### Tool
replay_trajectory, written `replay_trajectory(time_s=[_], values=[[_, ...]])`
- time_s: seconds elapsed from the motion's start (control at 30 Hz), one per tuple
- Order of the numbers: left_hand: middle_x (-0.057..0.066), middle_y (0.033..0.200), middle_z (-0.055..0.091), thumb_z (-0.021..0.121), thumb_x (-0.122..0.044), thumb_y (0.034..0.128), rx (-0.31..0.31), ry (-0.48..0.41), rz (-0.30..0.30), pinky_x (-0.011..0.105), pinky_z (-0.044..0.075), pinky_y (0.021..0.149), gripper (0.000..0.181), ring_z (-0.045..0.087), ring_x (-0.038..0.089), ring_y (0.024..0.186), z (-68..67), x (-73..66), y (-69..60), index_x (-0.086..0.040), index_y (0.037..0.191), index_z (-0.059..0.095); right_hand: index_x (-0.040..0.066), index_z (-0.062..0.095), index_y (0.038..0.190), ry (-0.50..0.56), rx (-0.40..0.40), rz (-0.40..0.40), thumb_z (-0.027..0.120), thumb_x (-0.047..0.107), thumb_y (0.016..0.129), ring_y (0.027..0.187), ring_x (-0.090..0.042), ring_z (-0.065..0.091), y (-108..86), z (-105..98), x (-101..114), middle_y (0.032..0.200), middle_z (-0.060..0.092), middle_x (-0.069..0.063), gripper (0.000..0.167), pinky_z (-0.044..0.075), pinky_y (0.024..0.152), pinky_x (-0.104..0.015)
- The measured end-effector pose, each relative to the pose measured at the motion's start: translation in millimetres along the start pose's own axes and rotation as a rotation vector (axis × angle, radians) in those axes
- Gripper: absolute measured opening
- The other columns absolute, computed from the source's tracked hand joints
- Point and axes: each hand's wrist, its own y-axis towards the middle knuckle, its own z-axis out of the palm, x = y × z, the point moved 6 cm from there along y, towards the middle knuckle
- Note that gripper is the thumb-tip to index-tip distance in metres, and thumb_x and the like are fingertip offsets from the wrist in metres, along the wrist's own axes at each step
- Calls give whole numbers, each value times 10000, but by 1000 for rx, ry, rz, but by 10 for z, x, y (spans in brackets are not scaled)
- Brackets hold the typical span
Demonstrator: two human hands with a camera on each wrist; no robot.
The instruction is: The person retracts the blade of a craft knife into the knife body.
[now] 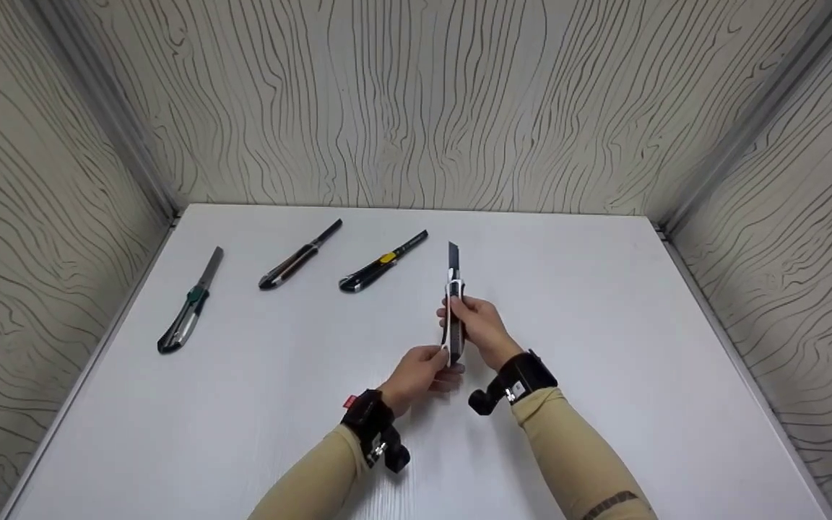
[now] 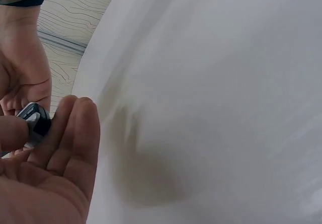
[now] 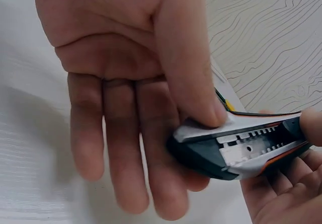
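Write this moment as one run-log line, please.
right hand: grips utility knife; left hand: pinches its end; blade: extended; table: three more knives

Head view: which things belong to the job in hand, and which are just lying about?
In the job:
white-and-black cutter, held
left grip, at its butt end
right grip, on its handle

Apparently just lying about:
green-and-black cutter
brown-and-black cutter
yellow-and-black cutter

From head: looking forward and down, well back, taking in most of tabletop [image 1: 589, 303] and walls [image 1: 401, 108]. From left wrist: close, tilted, mostly along tabletop. From right wrist: close too, rolled, facing left hand [image 3: 131, 90]. Shared by both wrist views: left hand, right hand [image 3: 284, 191], butt of utility knife [image 3: 241, 151].
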Motion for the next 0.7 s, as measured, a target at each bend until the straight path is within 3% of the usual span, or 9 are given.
replay_trajectory(time_s=[0.23,0.7], values=[[280,1103,679,415,-163,1041,-5,-10,42,357,592,797,323,713,257,907,15,14,13,86,1170,575,-62,575,1240,12,14,39,484,299,1027,872,-141,683,-17,8,-17,1014,706,-85,429,559,792,-282],[275,1077,687,422,-154,1038,-19,2,50,393,591,791,300,709,243,860,39,16,19,67,1141,595,-86,539,1249,62,14,46,455,255,1040,822,-136,658,-21,20,-34,957,671,-67,409,574,773,-284]])
